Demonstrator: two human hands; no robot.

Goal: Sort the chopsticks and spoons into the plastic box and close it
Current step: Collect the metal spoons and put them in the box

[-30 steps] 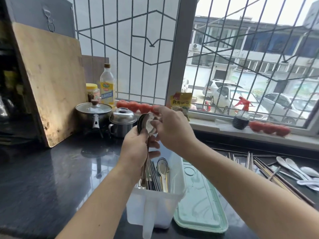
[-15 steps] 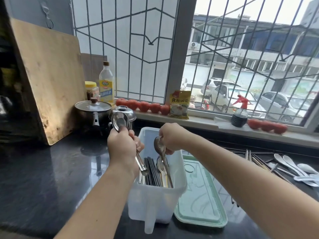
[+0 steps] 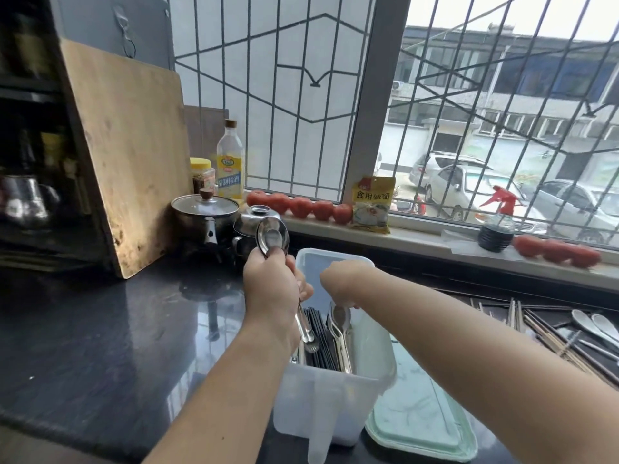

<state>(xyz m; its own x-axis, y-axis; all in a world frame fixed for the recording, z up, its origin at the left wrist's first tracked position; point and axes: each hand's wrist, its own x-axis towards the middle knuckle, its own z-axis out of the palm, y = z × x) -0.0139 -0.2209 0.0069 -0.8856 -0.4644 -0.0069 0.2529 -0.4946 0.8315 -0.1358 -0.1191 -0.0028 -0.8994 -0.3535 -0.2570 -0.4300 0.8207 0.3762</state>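
A translucent white plastic box stands on the dark counter with black chopsticks and metal spoons inside it. My left hand grips a bunch of metal spoons over the box's left side, bowls up, handles pointing down into the box. My right hand reaches down into the box and holds a metal spoon there; its fingers are mostly hidden. The pale green lid lies flat to the right of the box. Loose chopsticks and white spoons lie at the far right.
A lidded pot and a small steel pot stand behind the box. A wooden cutting board leans at the left. Bottles, tomatoes, a packet and a spray bottle line the window sill.
My right hand has gone down from the spoon bunch into the box with one spoon. My left hand has stayed over the box's left side with the other spoons.
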